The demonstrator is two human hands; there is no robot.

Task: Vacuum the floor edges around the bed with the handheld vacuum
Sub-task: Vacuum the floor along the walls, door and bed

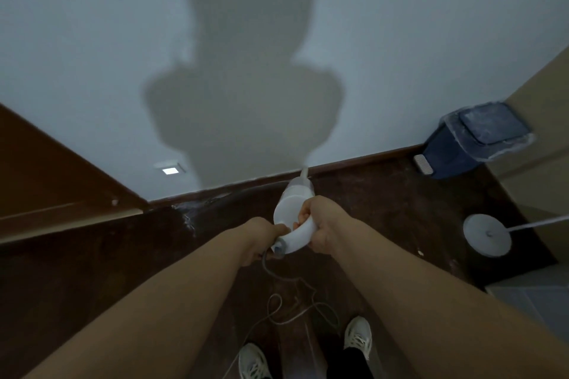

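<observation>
A dark blue pedal bin [471, 144] with a clear liner stands on the floor [385, 209] in the far right corner, against the wall [92, 40]. Nearer, by the right edge, sits a round white lamp base [486, 235]. A small lit square light [170, 170] is set low in the wall.

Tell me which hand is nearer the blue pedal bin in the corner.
Right. The right hand grips the white handheld vacuum's curved handle on the side facing the blue plastic pedal bin; the left hand holds the handle's rear end, farther away.
</observation>
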